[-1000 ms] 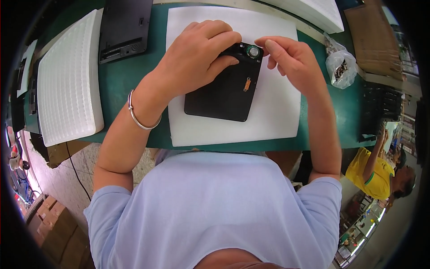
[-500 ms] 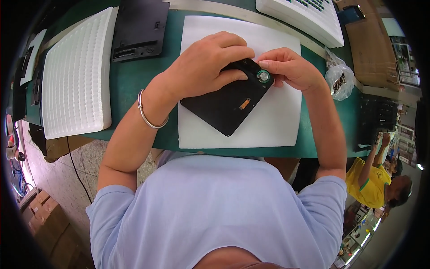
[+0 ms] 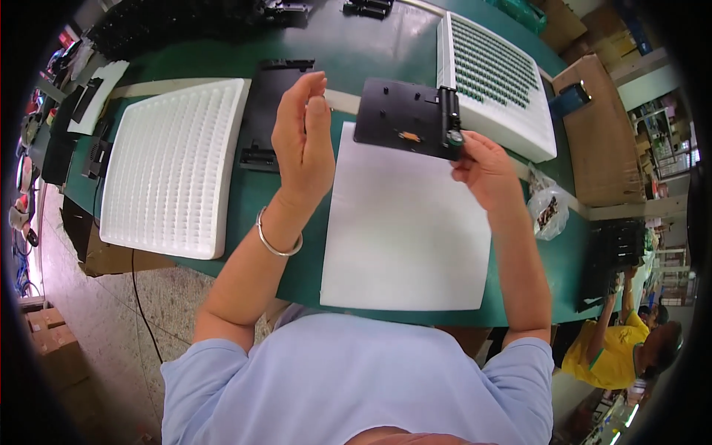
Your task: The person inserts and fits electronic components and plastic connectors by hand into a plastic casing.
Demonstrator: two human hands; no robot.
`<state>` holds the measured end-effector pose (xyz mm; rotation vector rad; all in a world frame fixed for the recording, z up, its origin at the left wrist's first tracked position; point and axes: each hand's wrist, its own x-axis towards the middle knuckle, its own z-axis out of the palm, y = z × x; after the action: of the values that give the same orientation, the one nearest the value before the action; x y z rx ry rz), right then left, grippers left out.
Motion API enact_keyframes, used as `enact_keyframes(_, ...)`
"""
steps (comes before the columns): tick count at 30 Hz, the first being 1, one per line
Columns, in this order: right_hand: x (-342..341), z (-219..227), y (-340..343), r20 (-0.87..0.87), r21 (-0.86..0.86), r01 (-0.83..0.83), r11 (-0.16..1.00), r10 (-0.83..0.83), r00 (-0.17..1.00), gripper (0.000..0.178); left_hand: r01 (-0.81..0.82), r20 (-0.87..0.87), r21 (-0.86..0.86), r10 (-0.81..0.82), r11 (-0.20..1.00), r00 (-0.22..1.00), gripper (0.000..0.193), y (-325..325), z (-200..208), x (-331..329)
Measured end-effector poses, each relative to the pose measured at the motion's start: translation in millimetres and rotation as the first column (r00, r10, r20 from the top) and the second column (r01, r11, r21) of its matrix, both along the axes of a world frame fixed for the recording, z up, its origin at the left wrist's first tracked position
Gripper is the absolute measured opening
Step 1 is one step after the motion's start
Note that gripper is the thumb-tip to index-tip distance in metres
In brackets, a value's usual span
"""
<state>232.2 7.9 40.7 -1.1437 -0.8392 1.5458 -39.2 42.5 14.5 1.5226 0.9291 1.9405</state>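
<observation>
A flat black plastic panel (image 3: pixel 400 115) is raised over the far end of a white foam sheet (image 3: pixel 404 230). It has a thick barrel-like edge on its right side and a small orange label near its lower edge. My right hand (image 3: pixel 486 167) pinches the panel's near right corner, beside a small round greenish part. To the left, my left hand (image 3: pixel 305 144) is upright with fingers stretched, apart from the panel and holding nothing. A second black panel (image 3: pixel 263 111) lies on the table behind my left hand, partly covered by it.
A white ridged foam tray (image 3: pixel 174 167) lies at the left. At the far right stands a white foam tray holding rows of small green parts (image 3: pixel 497 70). A plastic bag (image 3: pixel 549 211) of small brown pieces is by my right forearm. A co-worker in yellow (image 3: pixel 608 352) is at right.
My left hand has let go of the panel and moved left. The right hand has lifted the panel away from me and turned it. The view has tilted to show more of the table.
</observation>
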Motion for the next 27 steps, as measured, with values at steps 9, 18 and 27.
enact_keyframes(9,-97.9,-20.5,128.7,-0.093,-0.058,0.289,0.956,-0.293,0.952,0.014,-0.077,-0.252,0.167,0.118,0.983,0.961,0.034,-8.4,6.6,-3.2)
enact_keyframes(18,-137.1,-49.4,229.0,-0.019,-0.147,0.543,0.827,-0.551,0.834,0.013,0.05,-0.354,0.179,0.017,0.983,0.935,0.032,-13.3,-0.5,6.3)
enact_keyframes(27,-175.0,-51.0,255.1,-0.093,-0.248,0.265,0.932,-0.295,0.951,0.022,0.02,-0.338,0.149,0.032,0.989,0.94,0.03,-6.4,-2.8,1.3)
